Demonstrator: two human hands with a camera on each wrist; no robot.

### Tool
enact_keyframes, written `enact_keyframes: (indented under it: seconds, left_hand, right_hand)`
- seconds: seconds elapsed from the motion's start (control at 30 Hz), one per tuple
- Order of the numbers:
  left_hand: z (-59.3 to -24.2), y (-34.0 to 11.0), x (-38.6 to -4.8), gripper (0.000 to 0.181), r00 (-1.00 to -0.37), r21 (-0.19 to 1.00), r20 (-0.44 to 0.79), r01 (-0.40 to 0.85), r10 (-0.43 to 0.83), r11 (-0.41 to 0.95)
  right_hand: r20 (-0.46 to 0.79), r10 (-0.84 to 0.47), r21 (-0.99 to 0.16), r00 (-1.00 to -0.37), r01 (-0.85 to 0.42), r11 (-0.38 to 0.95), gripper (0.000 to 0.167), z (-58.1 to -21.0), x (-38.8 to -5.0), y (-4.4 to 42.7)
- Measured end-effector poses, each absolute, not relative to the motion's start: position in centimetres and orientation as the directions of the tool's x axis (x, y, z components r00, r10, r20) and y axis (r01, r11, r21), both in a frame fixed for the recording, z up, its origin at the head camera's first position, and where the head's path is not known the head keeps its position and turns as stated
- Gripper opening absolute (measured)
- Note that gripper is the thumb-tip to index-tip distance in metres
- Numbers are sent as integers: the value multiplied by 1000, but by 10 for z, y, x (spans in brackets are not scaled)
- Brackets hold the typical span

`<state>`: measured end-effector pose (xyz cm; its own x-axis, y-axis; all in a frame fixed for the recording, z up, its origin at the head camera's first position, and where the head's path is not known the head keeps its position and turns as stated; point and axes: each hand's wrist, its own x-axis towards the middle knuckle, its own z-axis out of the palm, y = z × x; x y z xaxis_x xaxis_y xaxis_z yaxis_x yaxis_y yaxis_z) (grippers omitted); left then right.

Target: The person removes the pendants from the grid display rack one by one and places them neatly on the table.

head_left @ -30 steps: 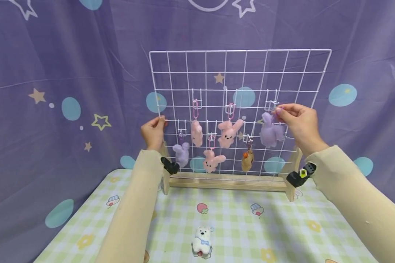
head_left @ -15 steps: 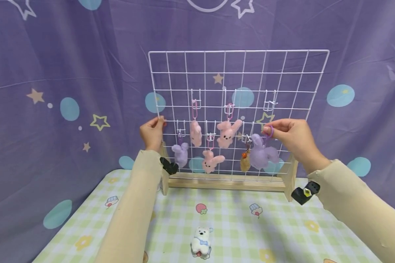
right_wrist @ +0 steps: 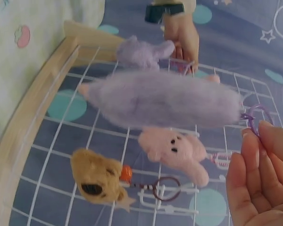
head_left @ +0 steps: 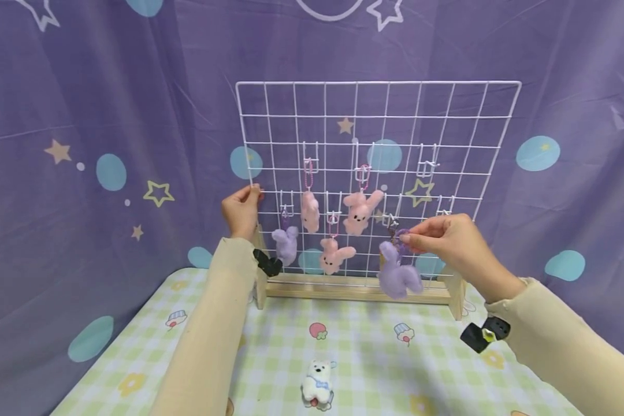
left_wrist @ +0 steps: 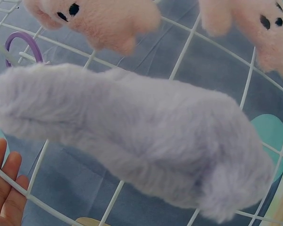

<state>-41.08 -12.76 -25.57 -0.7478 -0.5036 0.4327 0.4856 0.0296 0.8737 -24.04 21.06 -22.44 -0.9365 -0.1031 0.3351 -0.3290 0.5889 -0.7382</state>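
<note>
In the head view, my left hand (head_left: 241, 209) grips the left edge of a white wire grid (head_left: 379, 82). My right hand (head_left: 444, 237) pinches the purple ring (right_wrist: 260, 106) of a purple plush bunny keychain (head_left: 397, 276), which dangles in front of the grid's lower right. On the grid's hooks hang a smaller-looking purple plush (head_left: 286, 245) and pink plush keychains (head_left: 361, 215). A brown plush keychain (right_wrist: 94, 175) shows in the right wrist view; the held bunny mostly covers it in the head view.
A wooden base (head_left: 359, 292) holds the grid upright on a green checked tablecloth (head_left: 364, 358). Near the front lies a white bear plush keychain (head_left: 317, 381). One wire hook (head_left: 427, 167) is at the grid's upper right. A purple curtain (head_left: 109, 231) stands behind.
My right hand has brought the purple bunny off the upper right hook, downward and to the left. The left hand stays at the grid's edge.
</note>
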Motion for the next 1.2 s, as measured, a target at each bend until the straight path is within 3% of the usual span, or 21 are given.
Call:
enact_keyframes:
  seconds: [0.43,0.67,1.0,1.2]
  left_hand:
    - [-256,-128,-412,21,-751,876,419,482,-511,10]
    - [-256,-127,-411,21,-750,870,430,494,-503,7]
    - [-257,-128,-411,21,-754,883,408,469,-514,13]
    - [-256,-128,-412,21,-754,873,415,487,-509,-10]
  right_hand:
    - [331,-122,-815,-936,-348,463,29,-254,-219,205]
    - [339,-131,-863,-932,-363,351,23,-280,-211,208]
    - [418,-183,-827,-890,-457,329,4,-318,-192,208]
    - [424,-238,-846,-874,-476,241,4,-340,-180,205]
